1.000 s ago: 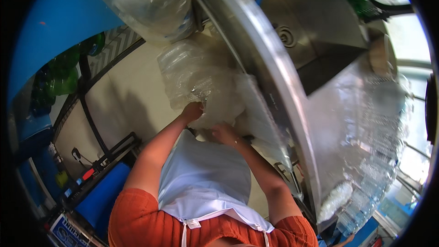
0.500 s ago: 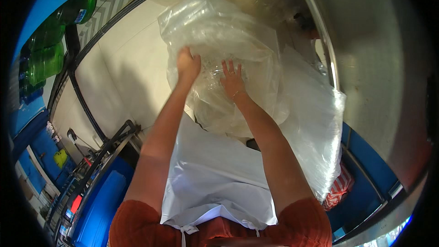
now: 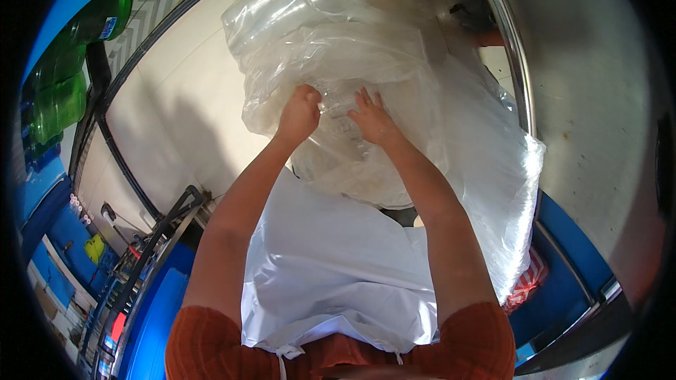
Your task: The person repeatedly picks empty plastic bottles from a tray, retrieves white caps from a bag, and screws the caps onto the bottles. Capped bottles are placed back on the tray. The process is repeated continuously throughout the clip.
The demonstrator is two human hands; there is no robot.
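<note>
Both our hands meet the clear plastic bag straight ahead: left hand clenched on its film, right hand spread flat, equally near.

Single head view, fisheye, looks steeply down, close over forearms and clear plastic bag.

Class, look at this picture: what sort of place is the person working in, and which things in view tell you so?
Probably a work kitchen or packing area: a steel counter, big clear plastic bags that both hands grasp, a white apron, and green bottles stacked by the wall.
</note>
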